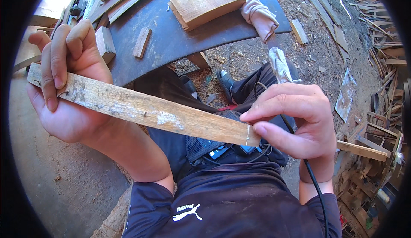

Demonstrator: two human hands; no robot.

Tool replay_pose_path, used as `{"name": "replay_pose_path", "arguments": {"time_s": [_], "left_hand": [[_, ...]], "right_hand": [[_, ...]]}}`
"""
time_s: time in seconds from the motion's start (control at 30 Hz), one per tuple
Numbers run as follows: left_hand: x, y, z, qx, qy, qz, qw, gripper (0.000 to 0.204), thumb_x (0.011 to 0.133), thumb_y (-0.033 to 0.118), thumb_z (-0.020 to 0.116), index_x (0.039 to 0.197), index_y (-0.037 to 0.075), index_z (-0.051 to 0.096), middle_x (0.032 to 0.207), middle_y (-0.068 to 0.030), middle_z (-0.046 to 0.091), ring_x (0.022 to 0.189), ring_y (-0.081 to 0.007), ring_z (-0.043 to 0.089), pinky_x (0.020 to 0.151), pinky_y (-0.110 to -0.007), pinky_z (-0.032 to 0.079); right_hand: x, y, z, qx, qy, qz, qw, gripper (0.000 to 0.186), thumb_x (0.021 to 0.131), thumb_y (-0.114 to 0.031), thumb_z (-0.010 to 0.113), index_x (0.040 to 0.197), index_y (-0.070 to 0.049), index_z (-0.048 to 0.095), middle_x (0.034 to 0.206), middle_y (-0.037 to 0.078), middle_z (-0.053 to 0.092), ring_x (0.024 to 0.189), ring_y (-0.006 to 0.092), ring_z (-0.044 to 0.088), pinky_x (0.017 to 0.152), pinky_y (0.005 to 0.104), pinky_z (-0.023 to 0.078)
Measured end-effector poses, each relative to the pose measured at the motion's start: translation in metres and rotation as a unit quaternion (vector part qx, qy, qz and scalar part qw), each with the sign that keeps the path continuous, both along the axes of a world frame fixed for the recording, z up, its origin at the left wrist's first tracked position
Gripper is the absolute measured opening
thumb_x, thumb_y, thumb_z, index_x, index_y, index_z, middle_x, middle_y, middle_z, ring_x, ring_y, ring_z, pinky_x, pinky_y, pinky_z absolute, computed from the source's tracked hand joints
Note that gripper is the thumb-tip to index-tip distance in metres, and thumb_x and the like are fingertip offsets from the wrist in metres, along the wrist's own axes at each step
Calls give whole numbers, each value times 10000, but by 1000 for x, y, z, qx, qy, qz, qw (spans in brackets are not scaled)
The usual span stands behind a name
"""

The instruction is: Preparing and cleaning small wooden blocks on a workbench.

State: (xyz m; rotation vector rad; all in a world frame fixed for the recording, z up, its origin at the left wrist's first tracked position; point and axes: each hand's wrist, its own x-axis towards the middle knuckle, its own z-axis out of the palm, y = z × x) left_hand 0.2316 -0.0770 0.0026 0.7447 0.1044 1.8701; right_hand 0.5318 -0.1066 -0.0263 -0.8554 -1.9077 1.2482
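Note:
A flat wooden strip (pixel 141 106), rough, weathered and flecked with white, is held up in front of my body, slanting down from left to right. My left hand (pixel 70 79) grips its far left end, with the fingers curled over its face. Near the strip's right end, my right hand (pixel 299 120) pinches the edge between thumb and fingertips, beside a thin pale line across the wood. The underside of the strip is hidden.
Ahead stands a dark table (pixel 167 37) carrying a thick wood block (pixel 207 2), a small wood piece (pixel 142 42) and a pale block (pixel 105 44). A cloth-wrapped bar (pixel 261 17) crosses its right corner. Scrap wood (pixel 387 84) is heaped at right. A black cable (pixel 317 186) hangs by my right arm.

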Motion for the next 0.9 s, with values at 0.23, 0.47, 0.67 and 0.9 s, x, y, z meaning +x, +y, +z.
{"name": "replay_pose_path", "arguments": {"time_s": [0.23, 0.47, 0.67, 0.9], "left_hand": [[11, 0, -5, 32, -7, 2, 999, 501, 1068, 343, 241, 1187, -73, 493, 489, 73, 327, 593, -85, 344, 717, -298, 290], [18, -1, -1, 74, -22, -77, 994, 622, 1097, 506, 194, 1217, -15, 510, 504, 74, 364, 555, -84, 354, 671, -284, 283], [16, -2, 6, 99, 1, -57, 993, 584, 1084, 500, 241, 1222, 8, 525, 504, 85, 388, 596, -86, 383, 694, -290, 290], [39, 26, 3, 182, 186, 29, 965, 574, 1029, 606, 344, 1215, 111, 567, 580, 71, 435, 696, -122, 395, 782, -337, 318]], "right_hand": [[3, 2, -1, -104, 5, 58, 993, 204, 802, -86, 839, 956, 9, 745, 877, 86, 725, 733, 138, 693, 611, 232, 575], [5, 5, 3, -352, 18, 131, 927, 234, 842, -128, 846, 990, 3, 720, 882, 22, 701, 780, 75, 662, 673, 215, 566], [13, 13, -3, -168, 37, 55, 984, 88, 891, -37, 736, 972, -4, 745, 928, 66, 740, 837, 110, 684, 744, 260, 545], [7, 60, -4, -17, -226, -284, 932, 457, 857, -246, 792, 1205, 12, 645, 868, 161, 722, 839, 216, 717, 760, 355, 556]]}}
